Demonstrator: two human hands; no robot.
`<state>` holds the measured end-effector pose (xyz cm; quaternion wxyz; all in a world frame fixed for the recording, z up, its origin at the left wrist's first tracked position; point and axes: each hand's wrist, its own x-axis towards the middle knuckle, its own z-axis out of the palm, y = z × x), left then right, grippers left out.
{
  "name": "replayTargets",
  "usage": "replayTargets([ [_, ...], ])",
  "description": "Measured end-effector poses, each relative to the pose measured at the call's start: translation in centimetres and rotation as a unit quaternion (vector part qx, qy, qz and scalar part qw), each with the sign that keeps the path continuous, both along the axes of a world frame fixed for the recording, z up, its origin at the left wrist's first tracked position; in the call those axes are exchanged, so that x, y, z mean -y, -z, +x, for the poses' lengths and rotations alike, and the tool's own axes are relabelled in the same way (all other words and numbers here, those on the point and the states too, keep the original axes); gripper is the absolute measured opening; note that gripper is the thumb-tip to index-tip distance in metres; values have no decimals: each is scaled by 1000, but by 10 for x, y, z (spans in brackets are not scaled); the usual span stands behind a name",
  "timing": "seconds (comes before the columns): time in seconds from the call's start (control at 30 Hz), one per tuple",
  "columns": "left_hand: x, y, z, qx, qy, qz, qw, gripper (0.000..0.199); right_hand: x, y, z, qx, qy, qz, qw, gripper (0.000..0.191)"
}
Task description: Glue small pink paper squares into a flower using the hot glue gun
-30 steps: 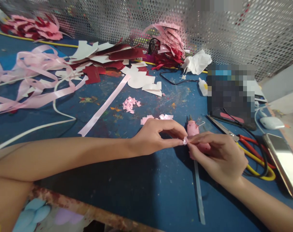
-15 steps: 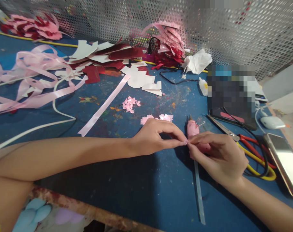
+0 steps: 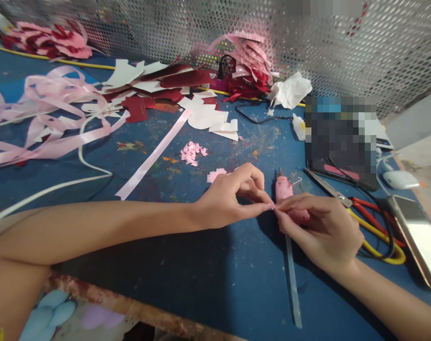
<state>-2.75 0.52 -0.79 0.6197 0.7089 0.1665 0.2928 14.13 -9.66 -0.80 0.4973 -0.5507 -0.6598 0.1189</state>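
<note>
Between the fingertips of both hands is a tiny piece of pink ribbon (image 3: 271, 206), mostly covered by the fingers. My left hand (image 3: 237, 196) pinches it from the left, its index finger raised and bent. From the right, my right hand (image 3: 318, 227) grips it between thumb and fingers. Behind the right hand lies a pink glue gun (image 3: 283, 187), a long glue stick (image 3: 292, 284) reaching toward me from its rear. Cut pink pieces (image 3: 217, 175) show just beyond the left hand, partly hidden by it. A small heap of pink scraps (image 3: 192, 153) is farther back.
A pink ribbon strip (image 3: 155, 154) and tangled ribbon (image 3: 41, 149) lie left. White and dark red paper cuttings (image 3: 137, 76) are piled at the back. Scissors (image 3: 338, 194), a phone (image 3: 419, 239) and a white mouse (image 3: 400, 180) sit right. A perforated metal panel (image 3: 158, 28) stands behind.
My left index finger has lifted and bent away from the pinch, while thumb and another finger stay at the piece. The right hand has barely moved.
</note>
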Motion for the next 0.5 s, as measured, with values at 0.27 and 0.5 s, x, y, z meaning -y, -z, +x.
replayTargets([
  [0.27,6,0,0,-15,-33,85,996,34,-1,-3,-4,72,-5,2,997,12],
  [0.5,10,2,-1,-41,-83,256,962,36,5,1,-11,155,45,37,986,19],
])
